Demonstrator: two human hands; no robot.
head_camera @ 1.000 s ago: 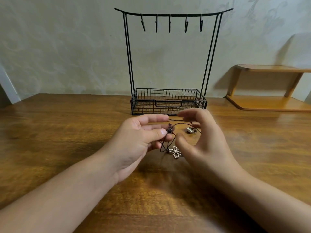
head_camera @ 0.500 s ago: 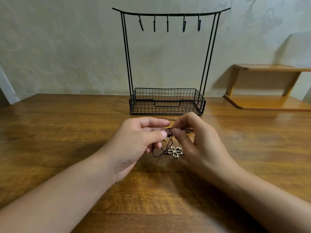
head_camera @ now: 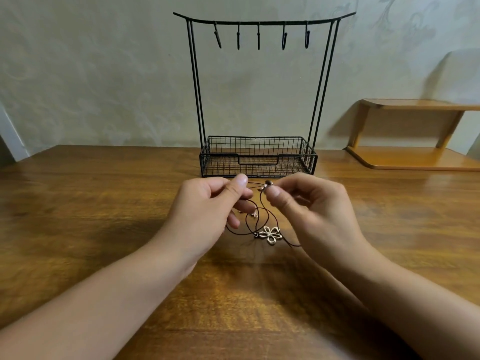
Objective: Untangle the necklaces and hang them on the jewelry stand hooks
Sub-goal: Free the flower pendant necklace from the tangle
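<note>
- No readable text, label, brand, number or sign shows anywhere (not on the wire jewelry stand (head_camera: 259, 100), the desk (head_camera: 104, 203) or the wall).

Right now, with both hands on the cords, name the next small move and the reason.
Probably draw the hands slowly apart. The left hand and right hand each pinch dark cord, loops still cross above the flower pendant, and all hooks hang bare.

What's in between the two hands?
In the head view, dark cord stretches and loops between the left hand and the right hand. A small clasp hangs there, and the flower pendant lies just below on the table.
</note>
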